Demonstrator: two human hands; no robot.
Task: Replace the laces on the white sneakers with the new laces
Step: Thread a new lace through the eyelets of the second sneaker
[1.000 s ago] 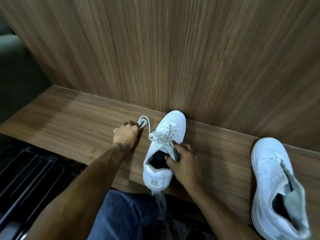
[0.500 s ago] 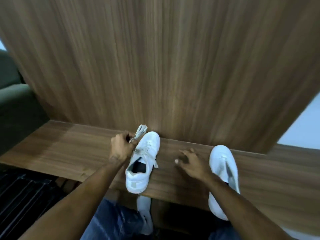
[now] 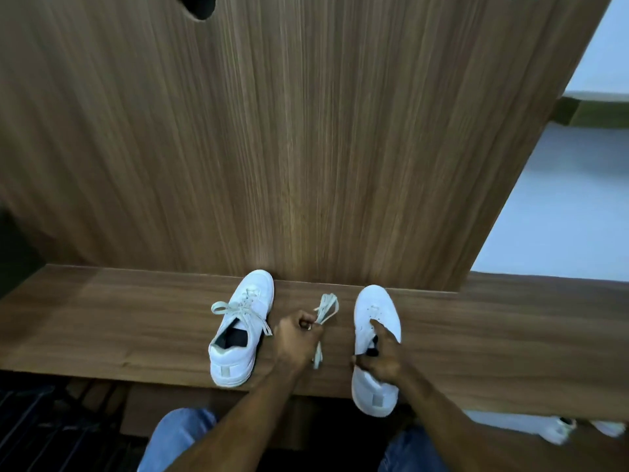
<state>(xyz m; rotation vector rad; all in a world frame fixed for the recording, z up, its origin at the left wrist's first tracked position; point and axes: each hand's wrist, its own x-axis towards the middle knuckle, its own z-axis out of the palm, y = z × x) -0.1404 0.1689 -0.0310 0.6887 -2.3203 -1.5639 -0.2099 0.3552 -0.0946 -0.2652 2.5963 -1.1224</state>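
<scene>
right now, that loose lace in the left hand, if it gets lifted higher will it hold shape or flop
Probably flop: the loose lace already bends into a loop above the left hand while its tail hangs limp below. It looks flat and thin, so likely very light. Pinched at one spot, its free ends would likely swing and drag on the wooden shelf.

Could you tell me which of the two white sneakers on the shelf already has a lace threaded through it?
The left sneaker has a lace tied across it. The right sneaker, under the right hand, shows none; the left hand holds a loose lace.
</scene>
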